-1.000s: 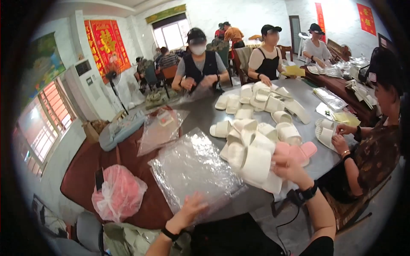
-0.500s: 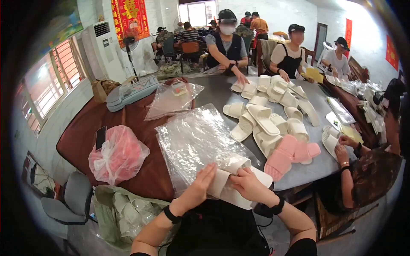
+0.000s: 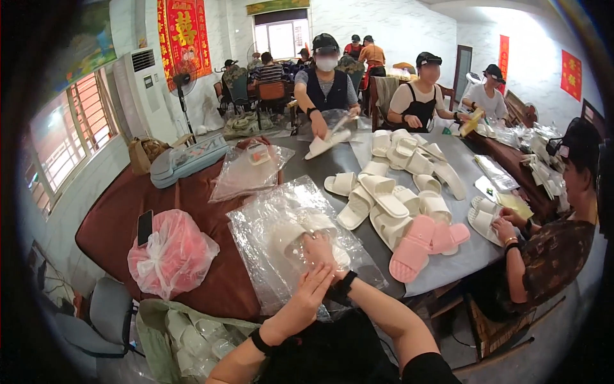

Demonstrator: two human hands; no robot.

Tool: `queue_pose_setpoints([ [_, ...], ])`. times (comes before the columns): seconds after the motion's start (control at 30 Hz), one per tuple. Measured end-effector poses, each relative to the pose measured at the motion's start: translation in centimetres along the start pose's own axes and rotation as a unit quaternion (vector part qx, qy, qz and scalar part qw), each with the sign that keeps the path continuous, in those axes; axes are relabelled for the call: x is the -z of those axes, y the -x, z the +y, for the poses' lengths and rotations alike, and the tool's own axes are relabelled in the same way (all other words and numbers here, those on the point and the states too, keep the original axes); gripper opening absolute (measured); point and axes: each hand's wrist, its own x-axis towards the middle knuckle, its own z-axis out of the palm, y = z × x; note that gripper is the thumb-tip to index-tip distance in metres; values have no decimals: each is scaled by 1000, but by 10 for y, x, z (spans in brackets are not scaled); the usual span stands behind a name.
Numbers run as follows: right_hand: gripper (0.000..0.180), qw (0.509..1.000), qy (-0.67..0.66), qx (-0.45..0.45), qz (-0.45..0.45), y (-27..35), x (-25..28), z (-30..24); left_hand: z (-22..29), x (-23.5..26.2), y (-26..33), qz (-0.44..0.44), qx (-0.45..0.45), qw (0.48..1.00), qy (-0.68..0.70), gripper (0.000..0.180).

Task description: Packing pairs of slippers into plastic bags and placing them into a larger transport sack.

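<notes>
Two hands meet at the near edge of the worktop: the right hand presses white slippers into a clear plastic bag, the left hand flat against its wrist, gripping nothing. Better to hold the bag mouth wide. Loose slippers and a pink pair crowd the right side; a pink sack sits left.
</notes>
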Motion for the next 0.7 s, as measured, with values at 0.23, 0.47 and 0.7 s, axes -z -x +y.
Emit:
queue_pose_setpoints([
  [0.23, 43, 975, -10, 221, 33, 73, 11, 8, -3, 31, 32, -30, -88, 988, 123, 85],
  [0.47, 14, 966, -209, -101, -114, 146, 180, -1, -51, 23, 62, 11, 61, 998, -23, 81],
  [0.7, 28, 971, 94, 216, 51, 117, 206, 59, -73, -18, 81, -32, 2, 996, -83, 46],
])
